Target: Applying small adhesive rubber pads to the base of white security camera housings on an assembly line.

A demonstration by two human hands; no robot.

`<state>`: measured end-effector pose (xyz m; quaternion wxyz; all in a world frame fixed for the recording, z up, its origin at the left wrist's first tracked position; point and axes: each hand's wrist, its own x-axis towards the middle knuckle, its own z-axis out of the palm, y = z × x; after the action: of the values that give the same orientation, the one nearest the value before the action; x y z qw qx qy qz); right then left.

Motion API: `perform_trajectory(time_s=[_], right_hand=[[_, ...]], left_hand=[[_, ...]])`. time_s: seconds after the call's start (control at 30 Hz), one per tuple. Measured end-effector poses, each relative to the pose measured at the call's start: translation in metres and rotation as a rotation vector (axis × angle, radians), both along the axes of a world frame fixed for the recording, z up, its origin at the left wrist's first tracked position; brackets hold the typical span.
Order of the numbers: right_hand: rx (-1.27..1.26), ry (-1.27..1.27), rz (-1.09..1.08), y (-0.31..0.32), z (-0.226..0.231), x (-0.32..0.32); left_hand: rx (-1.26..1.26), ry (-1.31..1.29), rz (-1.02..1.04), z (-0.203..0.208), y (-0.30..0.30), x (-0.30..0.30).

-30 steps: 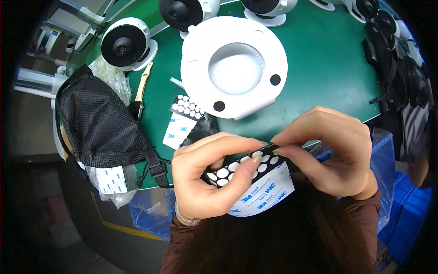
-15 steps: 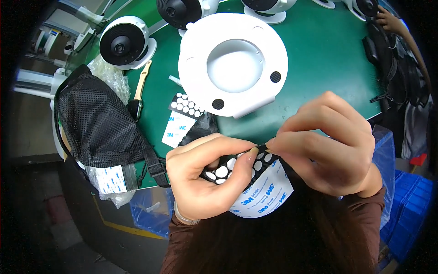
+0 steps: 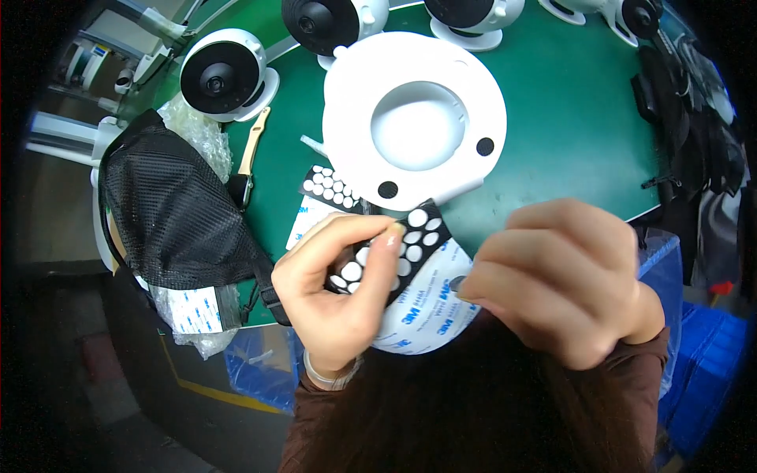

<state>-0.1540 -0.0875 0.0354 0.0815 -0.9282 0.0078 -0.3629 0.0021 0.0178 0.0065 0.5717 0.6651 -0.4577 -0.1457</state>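
My left hand [image 3: 335, 288] pinches a sheet of adhesive dots [image 3: 418, 250] between thumb and fingers. White discs sit on the sheet's black part, and its white backing with blue print hangs below. To its right, my right hand [image 3: 560, 276] is closed, thumb and fingertip gripping a small dark round adhesive dot [image 3: 456, 284], with the knuckles a little blurred. Beyond both hands lies a white ring-shaped base [image 3: 347, 118] with a round hollow. Two black round pads [image 3: 387, 190] are on its face. A second dot sheet [image 3: 328, 186] lies partly under my left hand.
Several white cameras with black fronts [image 3: 223, 75] stand along the far side of the green table [image 3: 568, 102]. On the left are a black mesh bag [image 3: 169, 205], a wooden-handled brush [image 3: 253, 146] and bubble wrap [image 3: 201, 134]. Blue crates [image 3: 702, 370] stand at lower right.
My right hand has come away from the sheet's edge, now with a dot in its fingertips. The sheet in my left hand has shifted left and tilted, showing more discs.
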Motion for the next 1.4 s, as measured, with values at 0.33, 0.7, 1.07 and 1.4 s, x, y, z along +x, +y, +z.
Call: perform_trajectory(time_s=[0.33, 0.7, 1.07, 1.4], right_hand=[[0.747, 0.021, -0.222, -0.058, 0.024, 0.021], [0.629, 0.076, -0.376, -0.048, 0.029, 0.03], [0.597, -0.15, -0.349, -0.037, 0.02, 0.022], [0.915, -0.1, -0.082, 0.021, -0.013, -0.045]], left_hand=[[-0.078, -0.083, -0.068, -0.001, -0.004, -0.002], [-0.125, -0.07, -0.122, 0.0, -0.007, 0.001], [-0.098, -0.234, -0.073, -0.001, 0.001, 0.006], [-0.142, -0.545, -0.352, 0.029, 0.027, -0.006]])
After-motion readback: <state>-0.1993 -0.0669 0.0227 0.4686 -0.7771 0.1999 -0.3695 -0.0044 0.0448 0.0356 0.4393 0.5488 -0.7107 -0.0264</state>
